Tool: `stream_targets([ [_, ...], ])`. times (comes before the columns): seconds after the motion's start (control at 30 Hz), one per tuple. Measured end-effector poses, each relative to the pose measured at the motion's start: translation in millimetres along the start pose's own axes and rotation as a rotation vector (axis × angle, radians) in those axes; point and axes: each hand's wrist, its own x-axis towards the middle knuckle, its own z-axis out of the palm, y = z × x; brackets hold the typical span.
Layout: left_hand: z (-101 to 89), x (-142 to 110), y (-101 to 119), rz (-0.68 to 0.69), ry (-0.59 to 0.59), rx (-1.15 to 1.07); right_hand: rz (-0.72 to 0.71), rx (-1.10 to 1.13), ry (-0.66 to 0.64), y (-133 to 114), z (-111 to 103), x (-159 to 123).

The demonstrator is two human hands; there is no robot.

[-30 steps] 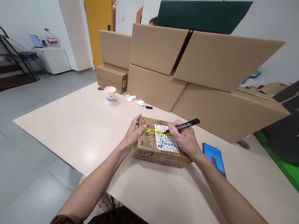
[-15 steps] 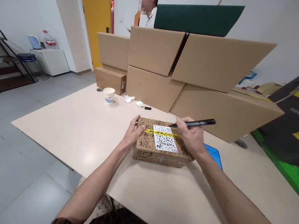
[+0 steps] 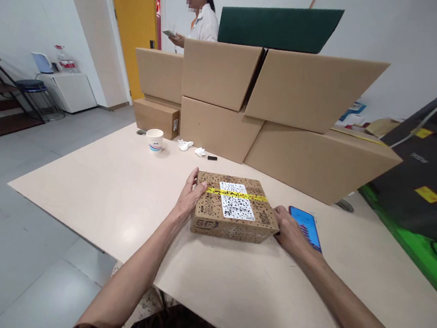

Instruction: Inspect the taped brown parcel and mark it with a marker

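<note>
A small cardboard parcel box lies on the table, dotted with black marks, with yellow tape and a speckled white label on top. My left hand grips its left side, thumb on the top edge and fingers along the far side. At the right side of the box, my right hand is closed, its fingers curled near the lower edge. Only a dark bit of the black marker shows under those fingers; most of it is hidden. A phone with a lit blue screen lies just beyond my right hand.
Large cardboard boxes are stacked along the table's far side, a dark green box on top. Before them are a paper cup, crumpled tissues and a black marker cap. Behind stands a person holding a phone.
My right hand has moved from the box's top, where the marker pointed at the label, down to its right side. The phone is now uncovered. The person behind has moved left.
</note>
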Motion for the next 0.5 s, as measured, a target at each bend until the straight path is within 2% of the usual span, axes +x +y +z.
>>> stream_targets([
  [0.07,-0.9,-3,0,-0.027,0.023,-0.002,0.004,0.026,0.021,0,3,1],
  [0.2,-6.3,-11,4,-0.06,0.081,0.094,0.117,0.205,0.245,-3,0,2],
  [0.3,-7.8,-18,11,-0.027,-0.019,0.136,0.192,0.464,0.263,-20,-5,-1],
  [0.4,-6.1,-22,19,0.003,-0.134,0.016,0.231,0.712,0.232,-45,-11,-2],
  [0.5,-6.0,-21,25,0.046,-0.132,-0.091,0.214,0.927,0.286,-65,-17,2],
])
